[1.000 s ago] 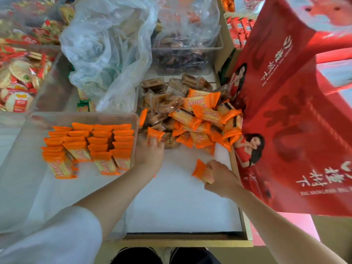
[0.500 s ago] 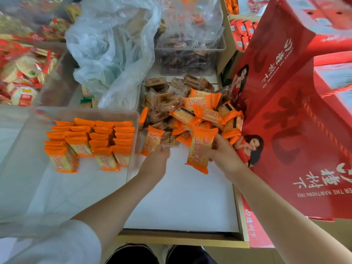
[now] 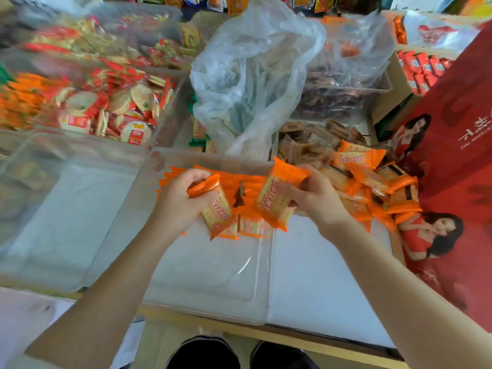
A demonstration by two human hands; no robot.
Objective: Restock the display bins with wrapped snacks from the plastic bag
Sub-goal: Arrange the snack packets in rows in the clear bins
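A person's two bare hands meet over a clear plastic display bin [image 3: 202, 283], seen from above. The left hand [image 3: 178, 206] has its fingers curled round one orange-wrapped snack [image 3: 213, 206], a flat rectangular packet with crimped ends. The right hand [image 3: 316, 198] pinches a second orange packet [image 3: 279, 195] between thumb and fingers, holding it nearly upright. Both hands hide much of the neat rows of orange packets [image 3: 247, 225] lying at the far end of the bin, so their count cannot be told. To the right, a loose heap of orange and brown wrapped snacks [image 3: 370, 179] lies on a white surface. Beyond the bin slumps a crumpled, translucent plastic bag [image 3: 253, 73]; what it holds is too hazy to make out. The far left is blurred: red and gold round packets [image 3: 122, 113] fill another clear bin. A glossy red printed carton [image 3: 458, 145] is cut off at the right edge. Dark shoe tips [image 3: 205, 352] show at the near edge below the wooden bench [image 3: 306, 339].
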